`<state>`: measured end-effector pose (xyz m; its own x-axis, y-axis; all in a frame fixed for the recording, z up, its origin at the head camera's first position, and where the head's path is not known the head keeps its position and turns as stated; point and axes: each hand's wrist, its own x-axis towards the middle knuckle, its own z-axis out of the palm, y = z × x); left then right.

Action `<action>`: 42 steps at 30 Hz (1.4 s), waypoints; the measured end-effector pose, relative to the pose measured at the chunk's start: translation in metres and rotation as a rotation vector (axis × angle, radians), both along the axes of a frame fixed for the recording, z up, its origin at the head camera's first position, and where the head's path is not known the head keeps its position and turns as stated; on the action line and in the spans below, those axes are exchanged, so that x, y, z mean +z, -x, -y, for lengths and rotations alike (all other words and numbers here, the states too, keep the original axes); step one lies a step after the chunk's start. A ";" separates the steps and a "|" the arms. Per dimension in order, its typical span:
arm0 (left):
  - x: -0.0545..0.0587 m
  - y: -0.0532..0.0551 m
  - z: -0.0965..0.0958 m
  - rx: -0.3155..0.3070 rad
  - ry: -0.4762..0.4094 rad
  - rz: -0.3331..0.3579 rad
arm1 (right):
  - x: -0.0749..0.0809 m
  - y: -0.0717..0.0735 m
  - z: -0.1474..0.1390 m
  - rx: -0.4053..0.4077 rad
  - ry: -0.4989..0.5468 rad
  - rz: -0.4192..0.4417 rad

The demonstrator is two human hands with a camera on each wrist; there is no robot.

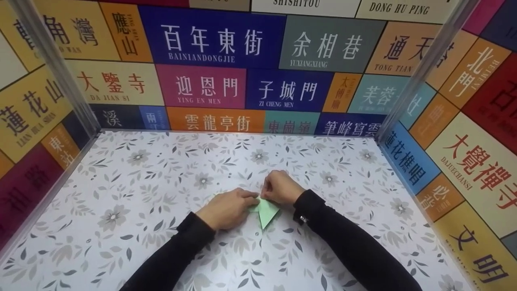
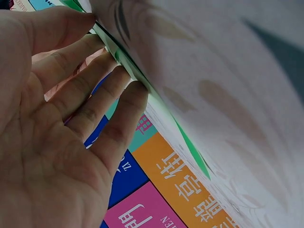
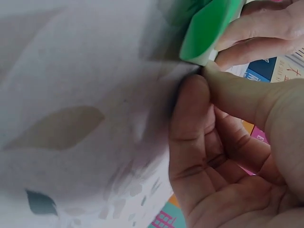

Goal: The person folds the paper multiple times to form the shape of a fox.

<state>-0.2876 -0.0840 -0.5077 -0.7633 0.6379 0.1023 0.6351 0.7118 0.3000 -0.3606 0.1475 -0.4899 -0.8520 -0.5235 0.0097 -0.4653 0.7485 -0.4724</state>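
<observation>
Folded green paper (image 1: 267,212) lies on the floral-patterned worktop (image 1: 226,157), between your two hands, one point directed toward you. Your left hand (image 1: 227,208) rests at its left side, fingers (image 2: 126,121) extended and slightly apart, tips touching the sheet. Your right hand (image 1: 282,186) pinches its far end between thumb and forefinger, the other fingers curled.

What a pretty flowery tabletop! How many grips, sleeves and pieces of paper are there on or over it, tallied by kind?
Left grip and right grip, both bare hands: 2
Left black sleeve and right black sleeve: 2
Green paper, seemingly one folded piece: 1
Total: 5
</observation>
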 end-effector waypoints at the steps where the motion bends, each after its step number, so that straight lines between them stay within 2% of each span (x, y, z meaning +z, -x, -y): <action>1: 0.000 0.000 0.000 -0.001 -0.001 -0.003 | 0.001 -0.001 -0.001 0.001 -0.006 -0.004; 7: 0.000 0.001 0.003 -0.002 0.008 -0.029 | 0.004 -0.005 0.001 0.023 -0.032 -0.043; 16: -0.002 0.002 0.003 -0.004 -0.005 -0.040 | 0.004 -0.010 -0.001 0.001 -0.033 -0.065; 26: -0.004 -0.002 0.001 0.003 -0.014 -0.028 | -0.002 -0.018 -0.005 -0.037 -0.035 -0.003; 35: -0.003 -0.002 0.000 0.010 0.009 -0.033 | 0.003 -0.019 -0.012 -0.018 -0.026 -0.025; 42: -0.003 -0.001 0.000 0.015 0.025 -0.033 | 0.005 -0.022 -0.010 -0.049 -0.040 -0.010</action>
